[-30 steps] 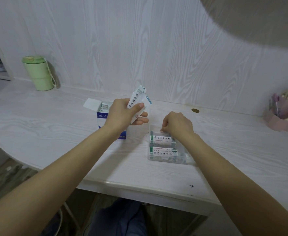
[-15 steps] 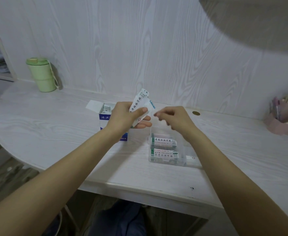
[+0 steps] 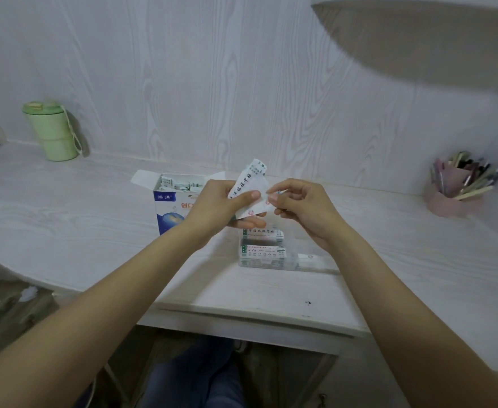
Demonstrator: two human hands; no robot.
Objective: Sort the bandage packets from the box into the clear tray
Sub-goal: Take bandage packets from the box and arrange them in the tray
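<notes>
- Two hands work above one white table (image 3: 65,219); one open blue-and-white box (image 3: 169,207) and one clear tray (image 3: 266,262) sit on it, with one green cup (image 3: 53,131) and one pink pen holder (image 3: 450,198) well apart.
- The left hand (image 3: 215,206) grips a fanned bunch of bandage packets (image 3: 249,191), white with dark print, thumb clamped over them.
- The right hand (image 3: 303,207) pinches the bunch's right edge; half a second earlier it was just short of it.
- At least two packets lie in the tray, just below the grip; more show inside the box, to its left.
</notes>
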